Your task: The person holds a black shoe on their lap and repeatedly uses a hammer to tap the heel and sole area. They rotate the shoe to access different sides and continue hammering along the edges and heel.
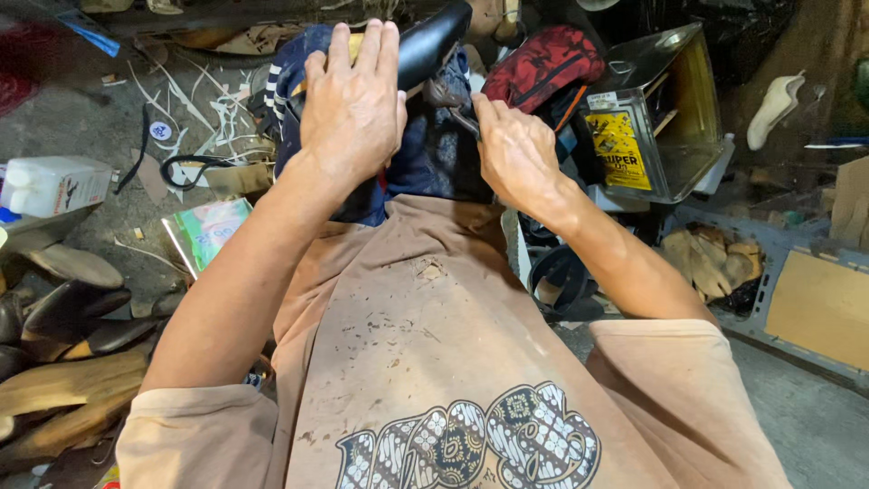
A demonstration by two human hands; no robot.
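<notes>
Left hand (pixel 353 113) flat over a black shoe (pixel 433 43), fingers together and pointing up-frame, palm pressing down on it; grip underneath hidden, so clamped or just resting: cannot tell. Shoe on the lap, over dark blue cloth (pixel 425 163), partly covered by the left hand; visible black part sticks out past the fingertips, long axis slanting from lower left to upper right, glossy end pointing up-right and away from the body. Right hand (pixel 516 154) just right of the shoe, fingers curled shut around a small dark tool (pixel 455 110), tool tip aimed left at the shoe's underside, touching or nearly so. Hands near each other, not touching, shoe between them. Red patterned bag (pixel 543 63) just above the right hand. Open metal can (pixel 656 118) with yellow label right of the right hand. Scissors (pixel 195 167) left of the left forearm, among pale scraps on the floor. White plastic jug (pixel 54 186) further left. Pile of shoe soles (pixel 63 362) below and left of the left elbow. Stained tan shirt (pixel 425 362) below both hands.
</notes>
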